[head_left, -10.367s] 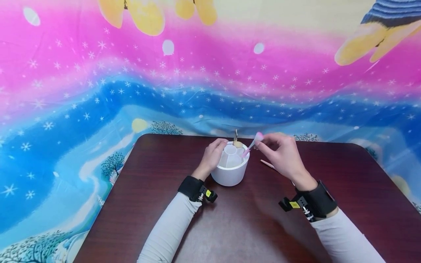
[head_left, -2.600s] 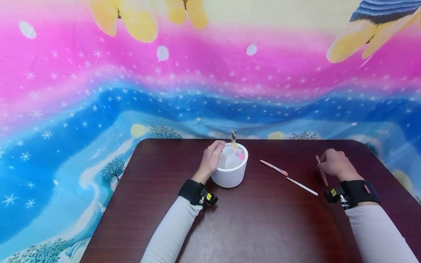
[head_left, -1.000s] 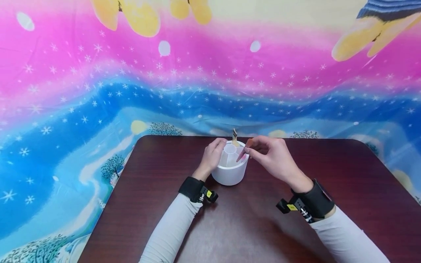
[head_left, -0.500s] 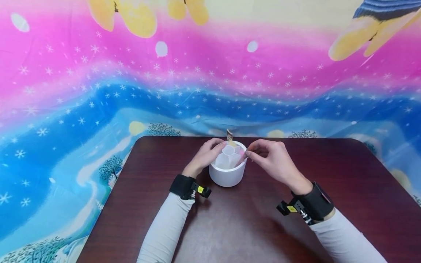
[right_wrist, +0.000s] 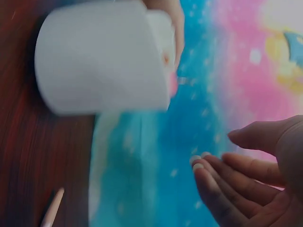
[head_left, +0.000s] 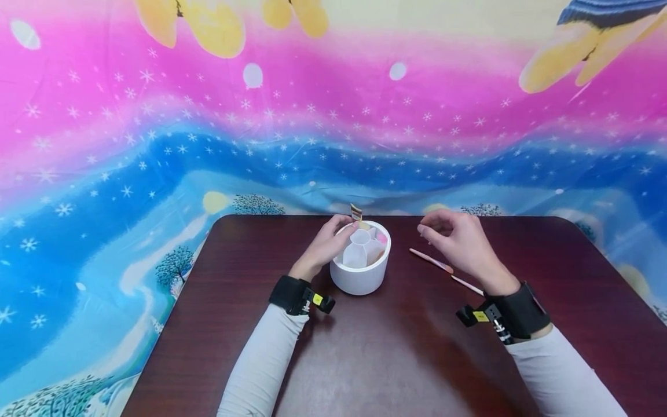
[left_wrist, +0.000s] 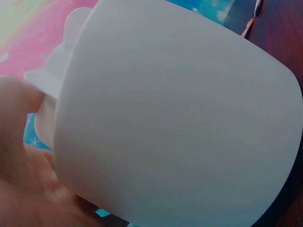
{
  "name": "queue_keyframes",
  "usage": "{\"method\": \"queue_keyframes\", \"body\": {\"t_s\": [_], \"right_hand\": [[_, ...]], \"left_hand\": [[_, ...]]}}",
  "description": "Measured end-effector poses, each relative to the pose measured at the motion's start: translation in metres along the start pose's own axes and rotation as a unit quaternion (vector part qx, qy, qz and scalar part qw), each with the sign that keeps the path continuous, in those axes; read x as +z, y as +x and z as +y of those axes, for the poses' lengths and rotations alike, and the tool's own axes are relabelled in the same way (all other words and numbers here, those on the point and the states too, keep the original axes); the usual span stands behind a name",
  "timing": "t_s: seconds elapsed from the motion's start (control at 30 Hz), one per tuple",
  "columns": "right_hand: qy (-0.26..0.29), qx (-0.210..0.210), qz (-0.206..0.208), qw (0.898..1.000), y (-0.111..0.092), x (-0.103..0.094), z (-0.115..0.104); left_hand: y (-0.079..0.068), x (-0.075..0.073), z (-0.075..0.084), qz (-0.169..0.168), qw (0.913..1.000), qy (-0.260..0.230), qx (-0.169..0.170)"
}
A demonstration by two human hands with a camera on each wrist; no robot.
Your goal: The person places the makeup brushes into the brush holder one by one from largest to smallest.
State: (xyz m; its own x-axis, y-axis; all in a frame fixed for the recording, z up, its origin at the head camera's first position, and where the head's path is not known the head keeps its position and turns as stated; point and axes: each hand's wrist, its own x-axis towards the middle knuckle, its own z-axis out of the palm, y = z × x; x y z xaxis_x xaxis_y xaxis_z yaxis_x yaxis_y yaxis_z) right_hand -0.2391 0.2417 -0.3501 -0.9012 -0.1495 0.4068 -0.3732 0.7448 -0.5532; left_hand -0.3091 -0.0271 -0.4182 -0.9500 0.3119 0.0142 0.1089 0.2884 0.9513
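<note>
A white round brush holder (head_left: 359, 279) with petal-shaped compartments stands on the table. My left hand (head_left: 324, 246) grips its left rim, with the thumb reaching over the top; the left wrist view shows the outer wall filling most of the frame. A pink-tipped makeup brush (head_left: 382, 238) sits in a right compartment, and a brownish brush (head_left: 377, 255) lies low in the front-right one. From the back rises a brush with a striped end (head_left: 356, 212). Right of the holder, my right hand (head_left: 464, 243) is raised with loosely bent, apart fingers and holds nothing.
Two slim brushes lie on the dark wooden table (head_left: 354, 359), below the right hand: a pinkish one (head_left: 431, 260) and a pale one (head_left: 467, 285), partly covered by the wrist gear. A colourful cloth (head_left: 333, 133) hangs behind the table's far edge.
The right hand has let go of the reddish-brown brush inside the holder and drawn back to the right. The left hand has shifted on the rim, and the striped end has moved left.
</note>
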Motion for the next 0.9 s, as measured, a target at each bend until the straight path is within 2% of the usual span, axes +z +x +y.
{"method": "queue_keyframes", "body": {"t_s": [0.1,0.2,0.33,0.5,0.67,0.9], "right_hand": [[-0.033,0.02,-0.022,0.999,-0.002,0.001,0.019],[-0.042,0.047,-0.067,0.996,-0.009,0.006,0.038],[-0.036,0.08,-0.122,0.989,-0.02,0.016,0.059],[-0.03,0.116,-0.171,0.978,-0.028,0.027,0.079],[-0.07,0.134,-0.181,0.972,-0.033,0.037,0.091],[-0.134,0.128,-0.167,0.968,-0.036,0.039,0.1]], "left_hand": [[0.001,0.0,-0.002,-0.008,0.9997,-0.006,0.021],[0.001,0.001,-0.003,-0.014,0.9992,-0.006,0.036],[0.002,0.002,-0.004,-0.016,0.999,-0.003,0.042],[0.004,0.004,-0.008,-0.021,0.9989,0.005,0.042],[0.006,0.005,-0.01,-0.027,0.9988,0.008,0.038],[0.003,0.006,-0.007,-0.01,0.9974,0.031,0.064]]}}
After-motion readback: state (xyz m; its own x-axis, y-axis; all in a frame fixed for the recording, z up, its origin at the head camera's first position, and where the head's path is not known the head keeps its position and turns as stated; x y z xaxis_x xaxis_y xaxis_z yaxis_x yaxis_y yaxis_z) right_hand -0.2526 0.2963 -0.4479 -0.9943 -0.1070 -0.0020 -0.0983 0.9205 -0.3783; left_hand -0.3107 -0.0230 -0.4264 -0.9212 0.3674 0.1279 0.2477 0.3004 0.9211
